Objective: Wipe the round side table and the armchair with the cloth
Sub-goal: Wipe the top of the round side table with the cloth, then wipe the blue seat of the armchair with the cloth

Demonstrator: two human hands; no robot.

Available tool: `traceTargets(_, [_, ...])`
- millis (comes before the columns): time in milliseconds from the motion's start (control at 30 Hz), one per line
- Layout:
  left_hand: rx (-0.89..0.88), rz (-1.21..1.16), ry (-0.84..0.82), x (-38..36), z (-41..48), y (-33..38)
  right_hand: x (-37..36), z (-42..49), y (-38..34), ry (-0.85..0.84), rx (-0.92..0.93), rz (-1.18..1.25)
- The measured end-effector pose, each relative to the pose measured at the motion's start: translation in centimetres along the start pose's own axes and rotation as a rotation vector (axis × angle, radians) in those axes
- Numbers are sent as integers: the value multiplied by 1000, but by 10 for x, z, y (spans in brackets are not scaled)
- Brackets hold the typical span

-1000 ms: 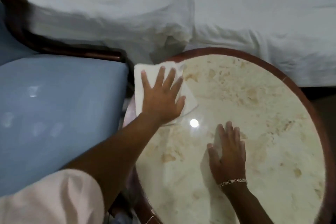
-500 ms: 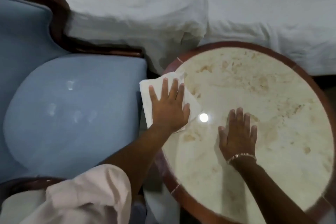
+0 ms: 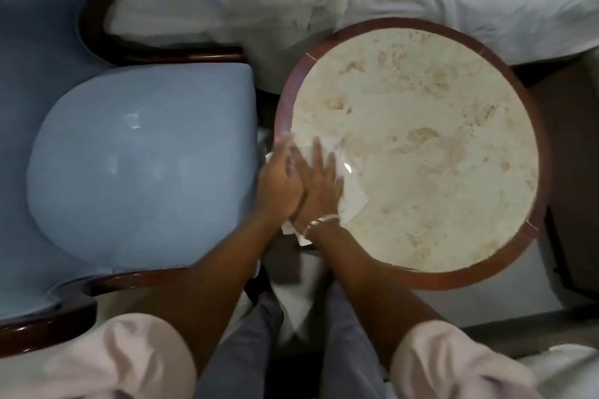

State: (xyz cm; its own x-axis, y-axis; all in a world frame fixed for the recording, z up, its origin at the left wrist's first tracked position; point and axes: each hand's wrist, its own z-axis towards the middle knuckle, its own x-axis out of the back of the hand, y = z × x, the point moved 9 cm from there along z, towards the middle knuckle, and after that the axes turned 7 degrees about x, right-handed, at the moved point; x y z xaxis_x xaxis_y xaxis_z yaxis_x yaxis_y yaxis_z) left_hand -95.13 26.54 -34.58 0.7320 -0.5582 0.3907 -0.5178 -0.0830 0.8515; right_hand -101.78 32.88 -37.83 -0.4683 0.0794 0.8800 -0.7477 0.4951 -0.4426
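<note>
At table [image 3: 505,272] edge, hands (blurred) seemingly press cloth [image 3: 355,204].

The right hand [image 3: 319,186] was flat on the middle of the worktop [image 3: 421,139] before, away from the cloth [image 3: 355,201]. Now it has slid over to the left edge and lies on the cloth, touching the left hand [image 3: 280,186]. The left hand has come back toward the person, from the far left part of the worktop to the near left edge. The cloth came with it and now pokes out past the rim under the wrists. Both hands look blurry.
</note>
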Motion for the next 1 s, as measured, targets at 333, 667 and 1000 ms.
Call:
traceTargets(333, [-31, 765, -93, 81, -22, -55, -10, -115, 63, -228, 225, -462])
traceTargets(667, [220, 1117, 39, 247, -87, -57, 55, -123, 153, -58, -721, -93])
traceTargets(1000, [455, 1039, 358, 351, -166, -60, -87, -14, -157, -520, 350, -68])
